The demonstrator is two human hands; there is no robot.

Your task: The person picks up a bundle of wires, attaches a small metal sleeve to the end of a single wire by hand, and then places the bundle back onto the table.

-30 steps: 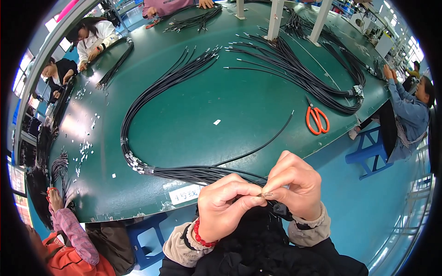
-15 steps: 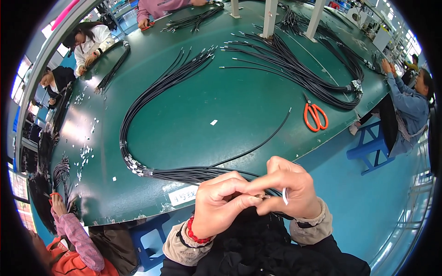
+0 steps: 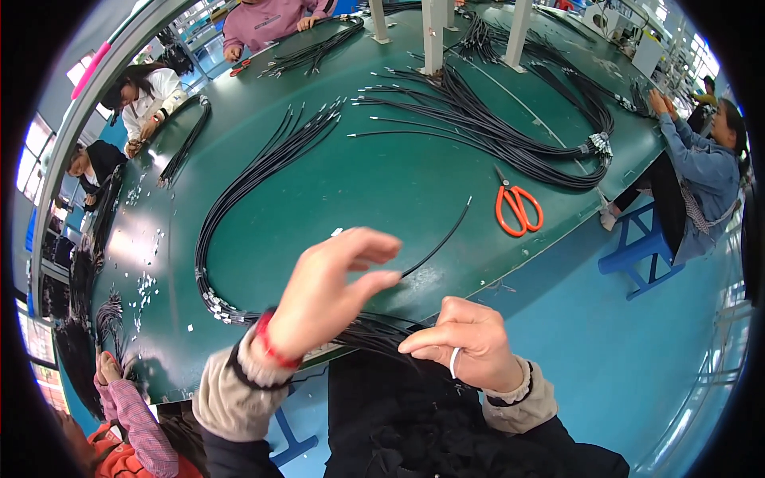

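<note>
My left hand (image 3: 327, 283) is raised over the near table edge, open, with thumb and fingers apart and nothing in it; it is slightly blurred. My right hand (image 3: 470, 344) is closed in a pinch beside the near end of a black cable bundle (image 3: 374, 333). What its fingertips hold is hidden, and a white curved strip (image 3: 455, 362) shows at its fingers. White tags (image 3: 223, 309) wrap the bundle, which curves left and away to loose metal-tipped ends (image 3: 331, 111). One single cable (image 3: 446, 243) sticks out past my left fingers.
Orange-handled scissors (image 3: 518, 209) lie on the green table (image 3: 319, 199) to the right. Another cable bundle (image 3: 510, 131) lies beyond, by white posts (image 3: 433, 40). White scraps (image 3: 143, 291) are scattered left. Several people work around the table; a blue stool (image 3: 641, 247) stands right.
My left hand has parted from my right, moved left and away, and opened. My right hand has come slightly left and lower, still pinched. The view has shifted a little.
</note>
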